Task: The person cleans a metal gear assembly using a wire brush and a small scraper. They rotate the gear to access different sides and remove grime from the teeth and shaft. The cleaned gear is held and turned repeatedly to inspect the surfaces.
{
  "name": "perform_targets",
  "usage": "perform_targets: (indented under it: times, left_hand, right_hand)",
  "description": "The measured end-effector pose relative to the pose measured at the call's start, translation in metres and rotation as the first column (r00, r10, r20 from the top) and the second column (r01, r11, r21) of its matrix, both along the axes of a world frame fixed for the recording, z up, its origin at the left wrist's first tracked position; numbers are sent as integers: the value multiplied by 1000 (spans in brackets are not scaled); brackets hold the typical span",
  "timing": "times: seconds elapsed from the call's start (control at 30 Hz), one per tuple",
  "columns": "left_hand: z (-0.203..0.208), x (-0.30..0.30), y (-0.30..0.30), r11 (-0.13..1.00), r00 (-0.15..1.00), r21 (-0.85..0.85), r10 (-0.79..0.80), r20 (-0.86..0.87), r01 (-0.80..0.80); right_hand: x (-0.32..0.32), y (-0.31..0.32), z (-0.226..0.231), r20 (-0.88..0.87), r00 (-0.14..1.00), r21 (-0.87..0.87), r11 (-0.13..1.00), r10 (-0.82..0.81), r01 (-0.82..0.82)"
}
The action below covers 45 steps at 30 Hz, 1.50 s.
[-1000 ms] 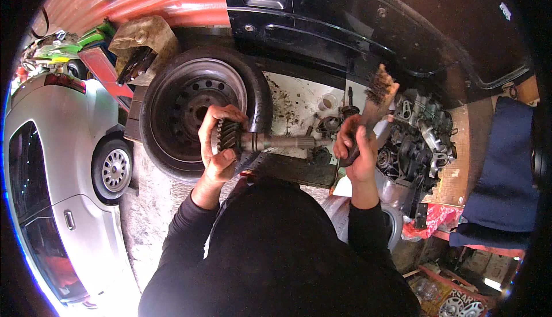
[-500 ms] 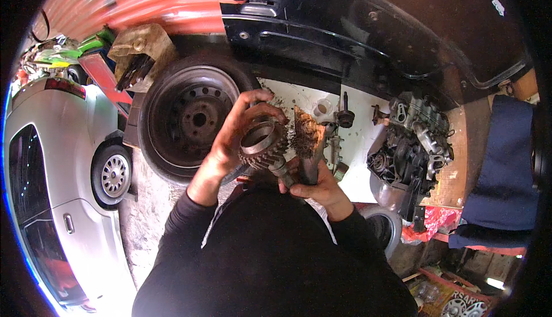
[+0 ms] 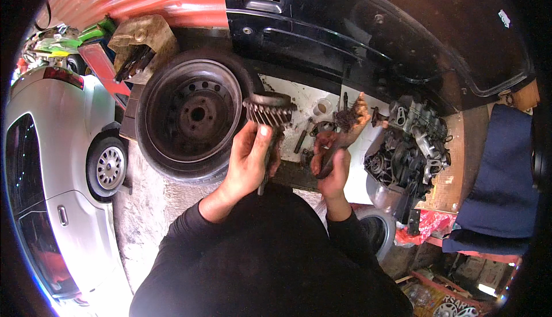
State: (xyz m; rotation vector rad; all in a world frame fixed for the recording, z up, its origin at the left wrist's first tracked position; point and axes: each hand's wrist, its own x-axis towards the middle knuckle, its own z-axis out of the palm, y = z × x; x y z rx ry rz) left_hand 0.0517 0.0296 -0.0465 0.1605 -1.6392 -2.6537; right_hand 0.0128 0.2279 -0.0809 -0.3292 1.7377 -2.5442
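Note:
My left hand (image 3: 246,162) is closed around the shaft under a dark helical gear (image 3: 268,111), which stands upright above the thumb. The shaft's lower end shows beneath the fist. To the right and apart from it, my right hand (image 3: 334,173) grips the dark handle of a worn brush (image 3: 355,123). Its wooden head is frayed and light brown on one side, with dirty bristles facing the gear. Behind the hands, a white board (image 3: 290,82) bears a small cup (image 3: 322,108) and several dark metal parts.
A wheel with a tyre (image 3: 172,159) lies at the left of the board. An engine (image 3: 405,156) stands at the right, near a dark blue cloth (image 3: 495,173). Farther left is a silver car (image 3: 69,185). A black car panel (image 3: 368,35) spans the back.
My left hand has gone from around the gear to the shaft below it, and the gear now stands upright. My right hand has moved right with the brush, off the shaft.

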Motion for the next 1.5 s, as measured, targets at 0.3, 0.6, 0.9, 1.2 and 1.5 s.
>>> perform_targets:
  times: [0.3,0.6,0.9,1.2,1.5]
  left_hand:
    - [5,-5,-1,968,991,245,-30,-127,60]
    - [14,-5,-10,993,998,104,59,-15,-57]
    - [9,-5,1,952,965,-162,249,-83,-259]
    - [18,-12,-13,674,909,-639,122,-399,-371]
    - [4,-12,-6,663,913,-666,67,-403,-342]
  right_hand:
    - [-1,2,18,-50,995,275,959,89,-72]
    - [-21,-8,40,-550,818,514,840,168,173]
    - [-20,-36,71,-703,683,593,693,197,410]
    - [-21,-30,53,-787,614,416,788,63,453]
    - [-19,-23,47,-765,641,445,771,63,455]
